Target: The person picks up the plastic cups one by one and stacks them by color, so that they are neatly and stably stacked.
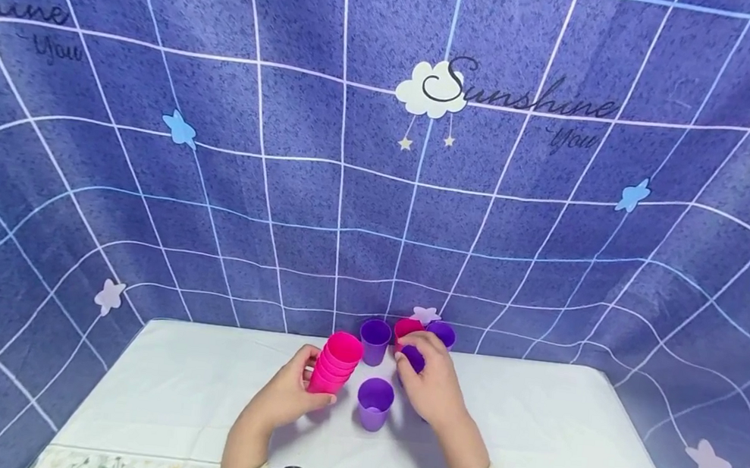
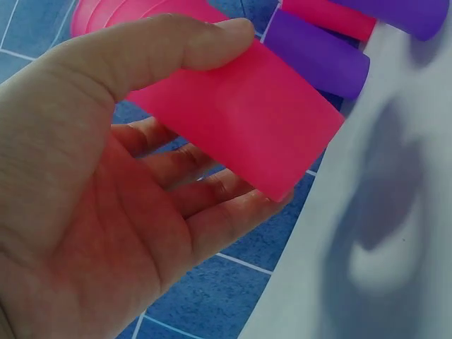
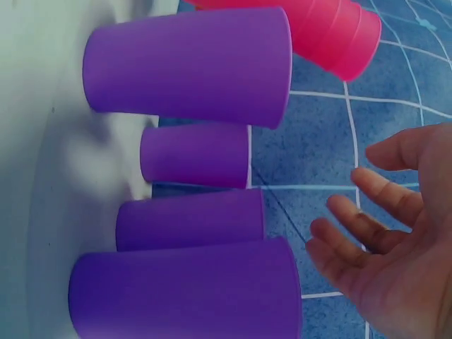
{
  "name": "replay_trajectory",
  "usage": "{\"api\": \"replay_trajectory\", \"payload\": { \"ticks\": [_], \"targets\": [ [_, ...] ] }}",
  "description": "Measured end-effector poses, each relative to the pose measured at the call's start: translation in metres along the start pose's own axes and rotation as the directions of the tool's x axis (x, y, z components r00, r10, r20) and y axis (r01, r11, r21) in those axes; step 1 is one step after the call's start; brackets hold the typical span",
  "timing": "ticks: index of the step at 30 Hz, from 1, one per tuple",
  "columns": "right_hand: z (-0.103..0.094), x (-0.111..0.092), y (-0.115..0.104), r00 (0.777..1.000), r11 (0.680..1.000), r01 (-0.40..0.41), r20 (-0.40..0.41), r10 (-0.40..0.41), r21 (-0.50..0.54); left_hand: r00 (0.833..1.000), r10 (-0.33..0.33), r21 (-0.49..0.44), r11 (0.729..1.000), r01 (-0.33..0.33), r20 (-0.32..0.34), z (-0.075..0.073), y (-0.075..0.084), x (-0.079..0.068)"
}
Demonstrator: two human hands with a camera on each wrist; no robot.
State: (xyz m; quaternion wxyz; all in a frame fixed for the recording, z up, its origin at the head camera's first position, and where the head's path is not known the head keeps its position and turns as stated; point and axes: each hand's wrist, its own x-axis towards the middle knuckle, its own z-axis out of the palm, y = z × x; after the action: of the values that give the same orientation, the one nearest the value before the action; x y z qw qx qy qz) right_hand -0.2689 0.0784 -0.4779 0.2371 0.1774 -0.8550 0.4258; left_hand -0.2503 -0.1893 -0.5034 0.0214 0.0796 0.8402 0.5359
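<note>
The left hand [image 1: 283,392] has its grip clamped on a pink cup stack [image 1: 335,371], thumb on one side, fingers on the other; the stack's long axis tilts, rims uppermost and leaning rightward from that grip. The right hand [image 1: 433,389] has its grip apart, fingers loosely curved just above an upright purple cup [image 1: 413,358], nearer to it than the left. Between the grips, a front purple cup [image 1: 374,405] stands upright on the white desk [image 1: 182,374]. The cups look like smooth, tapered plastic; nested pink rims form ridges.
</note>
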Motion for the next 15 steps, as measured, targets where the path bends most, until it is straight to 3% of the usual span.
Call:
{"api": "replay_trajectory", "payload": {
  "ticks": [7,15],
  "targets": [
    [-0.002,-0.001,0.011,0.998,0.994,-0.059,0.002,0.06,-0.094,1.0,0.01,0.007,1.0,-0.01,0.019,0.003,-0.004,-0.001],
    [0.007,0.014,0.019,0.994,0.973,-0.094,0.026,0.102,-0.211,1.0,0.019,0.029,0.999,-0.019,0.013,0.0,-0.007,0.001]
  ]
}}
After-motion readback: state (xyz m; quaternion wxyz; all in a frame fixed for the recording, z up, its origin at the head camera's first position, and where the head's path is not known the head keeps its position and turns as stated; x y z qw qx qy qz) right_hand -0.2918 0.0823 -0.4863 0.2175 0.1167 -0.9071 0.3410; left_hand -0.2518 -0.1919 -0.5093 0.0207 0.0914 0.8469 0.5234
